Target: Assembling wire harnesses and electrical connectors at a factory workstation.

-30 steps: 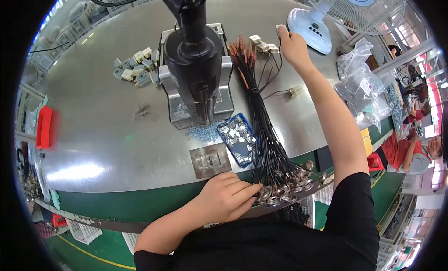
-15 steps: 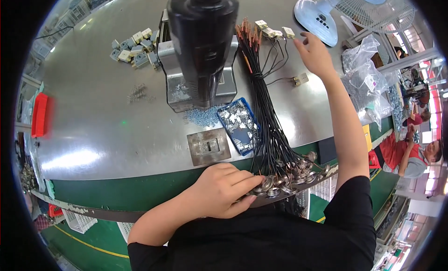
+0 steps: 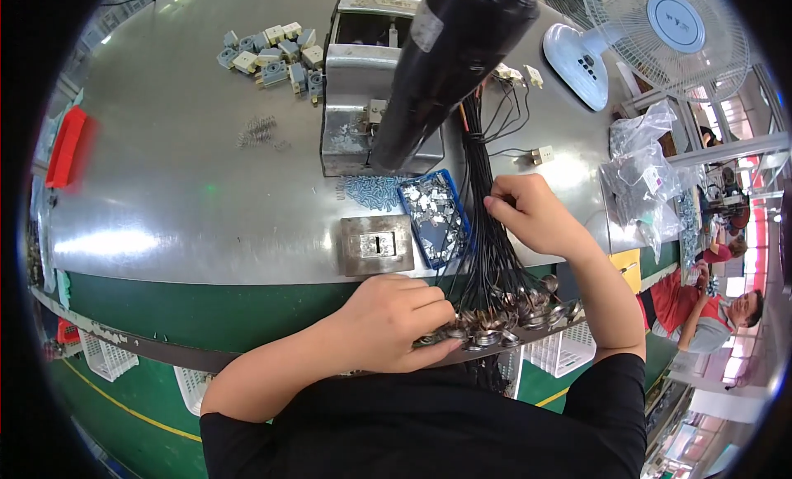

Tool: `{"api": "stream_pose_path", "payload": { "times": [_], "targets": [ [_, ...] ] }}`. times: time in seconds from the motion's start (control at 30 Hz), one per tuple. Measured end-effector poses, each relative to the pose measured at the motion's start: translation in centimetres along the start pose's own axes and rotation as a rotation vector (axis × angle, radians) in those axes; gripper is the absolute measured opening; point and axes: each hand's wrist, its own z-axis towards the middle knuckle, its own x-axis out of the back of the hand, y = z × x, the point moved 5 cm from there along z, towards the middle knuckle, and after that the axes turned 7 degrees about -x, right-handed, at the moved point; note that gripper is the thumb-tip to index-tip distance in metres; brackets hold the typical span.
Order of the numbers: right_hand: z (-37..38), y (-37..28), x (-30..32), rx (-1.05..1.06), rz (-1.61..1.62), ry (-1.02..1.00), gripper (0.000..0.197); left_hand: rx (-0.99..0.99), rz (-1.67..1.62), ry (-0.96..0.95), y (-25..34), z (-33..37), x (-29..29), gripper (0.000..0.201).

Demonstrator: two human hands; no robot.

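Observation:
A bundle of black cables (image 3: 487,231) runs down the table towards me, with round metal end pieces (image 3: 503,318) heaped at the near edge. My left hand (image 3: 400,322) is closed at the left side of this heap, thumb and fingers pinching at a metal end piece. My right hand (image 3: 532,215) is curled against the right side of the bundle, its thumb and forefinger together on the cables; the exact strand is hidden. One cable leads to a cream plug (image 3: 542,155) lying beyond that hand. Left of the bundle lies a blue tray (image 3: 436,219) of small metal parts.
A black cylindrical tool (image 3: 450,75) hangs over a metal fixture (image 3: 342,116). Around these are a slotted metal block (image 3: 377,245), blue screws (image 3: 371,192), springs (image 3: 260,131), grey and cream plug housings (image 3: 276,58), a fan (image 3: 577,62) and plastic bags (image 3: 648,174).
My right hand has come back from the far plugs to the cable bundle, its fingers now closed. The left hand stays at the metal ends. The whole view has shifted.

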Motion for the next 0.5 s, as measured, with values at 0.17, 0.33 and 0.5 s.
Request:
{"api": "stream_pose_path", "payload": {
  "times": [0.17,0.33,0.5],
  "targets": [
    [0.4,3.3,-0.4,-0.181,0.297,-0.077,0.028,0.011,0.057,-0.058,-0.5,-0.1,1.0,0.022],
    [1.6,1.5,-0.1,-0.067,0.127,-0.043,0.027,-0.001,0.111,0.001,-0.7,-0.2,1.4,0.016],
    [2.1,1.1,0.2,-0.047,0.099,0.025,0.027,-0.039,0.084,0.010,-0.6,0.0,2.0,0.015]
  ]
}}
